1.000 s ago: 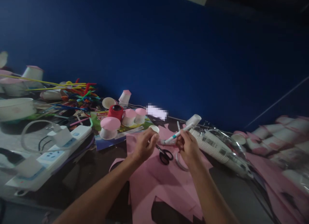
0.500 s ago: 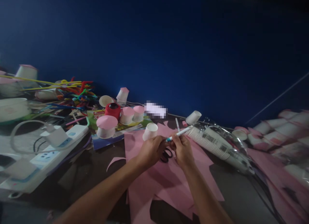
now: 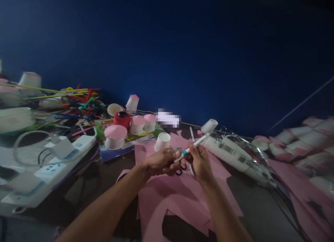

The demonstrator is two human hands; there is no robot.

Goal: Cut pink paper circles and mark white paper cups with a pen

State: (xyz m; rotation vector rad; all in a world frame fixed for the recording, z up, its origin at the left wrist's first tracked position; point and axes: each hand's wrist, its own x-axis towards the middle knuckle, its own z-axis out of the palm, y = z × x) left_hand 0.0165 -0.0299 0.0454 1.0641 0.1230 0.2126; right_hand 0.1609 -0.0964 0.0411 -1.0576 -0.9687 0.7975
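Note:
Both hands are on a slim white marker [image 3: 199, 141] with a teal band, held slanting over pink paper [image 3: 180, 190]. My right hand [image 3: 200, 162] is closed around its middle. My left hand [image 3: 163, 161] has its thumb and curled fingers at the lower end. Black scissor handles [image 3: 180, 170] show just below the hands, the blades hidden. Beside the right fingers is a small white piece [image 3: 192, 169] that I cannot make out. A white paper cup [image 3: 162, 142] stands upside down just beyond my left hand.
A sleeve of stacked cups [image 3: 227, 153] lies to the right. At left are a power strip [image 3: 85, 143], a bundle of pipe cleaners [image 3: 86, 99] and a red spool [image 3: 121, 120]. Cups with pink tops [image 3: 116, 133] stand on a colourful packet. A blue wall [image 3: 167, 54] rises behind.
My left hand has turned, bringing more of its fingers into view. The marker is tilted more steeply, and more of its lower end shows between the hands.

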